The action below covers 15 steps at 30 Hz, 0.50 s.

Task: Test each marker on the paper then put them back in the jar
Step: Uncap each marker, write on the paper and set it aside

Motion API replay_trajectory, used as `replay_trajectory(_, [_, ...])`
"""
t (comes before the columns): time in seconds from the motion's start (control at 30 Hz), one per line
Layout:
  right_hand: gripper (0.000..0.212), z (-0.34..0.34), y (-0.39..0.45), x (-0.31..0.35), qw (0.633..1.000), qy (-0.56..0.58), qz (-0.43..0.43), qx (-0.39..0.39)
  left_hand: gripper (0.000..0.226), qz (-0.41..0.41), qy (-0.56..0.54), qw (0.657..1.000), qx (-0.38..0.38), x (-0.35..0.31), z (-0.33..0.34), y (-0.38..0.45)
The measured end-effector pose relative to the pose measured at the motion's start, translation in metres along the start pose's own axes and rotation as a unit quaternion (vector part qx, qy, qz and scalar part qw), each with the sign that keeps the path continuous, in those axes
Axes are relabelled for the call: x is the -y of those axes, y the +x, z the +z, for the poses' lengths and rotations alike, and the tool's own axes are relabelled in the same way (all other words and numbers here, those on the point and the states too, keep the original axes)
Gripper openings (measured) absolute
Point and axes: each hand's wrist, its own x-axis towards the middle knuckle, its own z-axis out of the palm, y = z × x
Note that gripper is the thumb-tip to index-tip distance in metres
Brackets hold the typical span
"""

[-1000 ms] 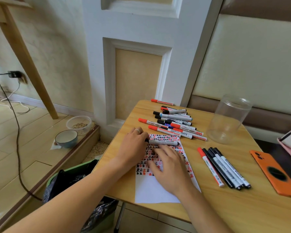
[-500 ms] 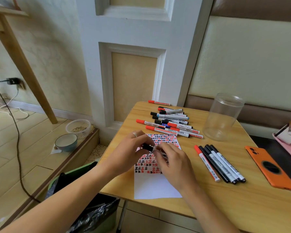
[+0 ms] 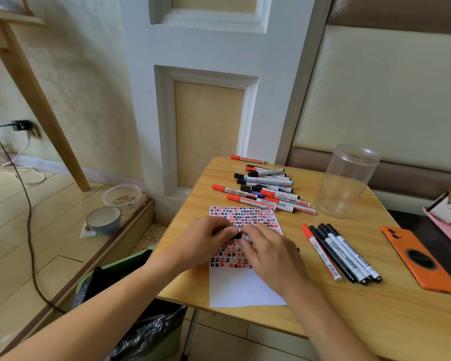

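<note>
Since a second ago my hands have lifted off the paper point(image 3: 245, 290) and met over its middle. The wooden worktop point(image 3: 349, 316) fills the lower right of the frame, the clear jar point(image 3: 346, 181) upper right. My left hand point(image 3: 206, 243) and right hand point(image 3: 268, 254) both pinch one marker point(image 3: 239, 233) between their fingertips, centre frame.

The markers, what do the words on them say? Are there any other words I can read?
"WHITEBOARD MARKER": on the barrel of the rightmost marker in the row of five markers.
Labels on the pile of markers: too small and blurred to read.
Red and black marks on the paper: test scribbles, too blurred to read.
Orange phone, jar: no text visible.
</note>
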Motion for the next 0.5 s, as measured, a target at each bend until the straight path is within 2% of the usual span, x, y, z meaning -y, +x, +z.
replay_trajectory(0.1, [0.010,0.0009,0.0000,0.0013,1.000,-0.005,-0.012,-0.002,0.035,-0.020,-0.034,0.999,0.011,-0.0013,0.0002,-0.0002])
replay_trajectory(0.2, [0.024,-0.0016,0.0021,0.0016,1.000,0.006,-0.008,0.004,0.032,-0.029,-0.043,0.999,0.013,-0.0017,0.0002,0.0006])
replay_trajectory(0.3, [0.028,-0.0045,0.0040,0.0006,1.000,-0.010,0.000,0.015,0.037,-0.045,-0.063,0.997,0.015,-0.0010,0.0019,0.0006])
replay_trajectory(0.5, [0.021,-0.0066,0.0062,0.0009,0.999,-0.020,0.010,0.045,0.029,-0.052,-0.060,0.997,0.000,-0.0036,0.0051,0.0037])
